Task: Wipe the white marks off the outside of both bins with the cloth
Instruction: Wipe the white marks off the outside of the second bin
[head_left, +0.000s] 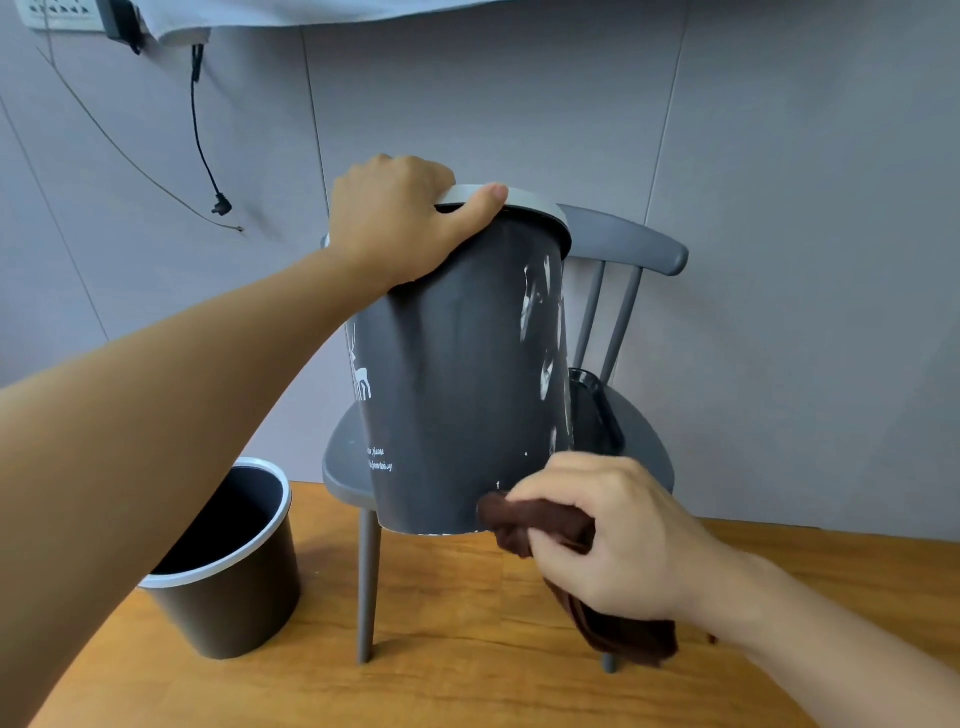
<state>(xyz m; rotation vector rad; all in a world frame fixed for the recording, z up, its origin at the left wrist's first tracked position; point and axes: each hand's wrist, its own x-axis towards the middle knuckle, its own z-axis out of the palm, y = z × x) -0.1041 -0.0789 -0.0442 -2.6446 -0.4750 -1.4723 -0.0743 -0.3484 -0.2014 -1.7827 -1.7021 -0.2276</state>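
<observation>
I am on the first bin: my left hand (400, 218) grips the pale rim of the tall dark-grey plastic bin (457, 364), tilting it on the seat of the grey wooden chair (628, 249). My right hand (613, 535) has its fingers curled round the bunched brown cloth (524, 519), pressed against the bin's lower edge. White smears (537, 306) run up the right side, so I judge the next strokes must climb there. The second, shorter grey bin (228, 582) waits on the wooden floor (467, 649) at left.
</observation>
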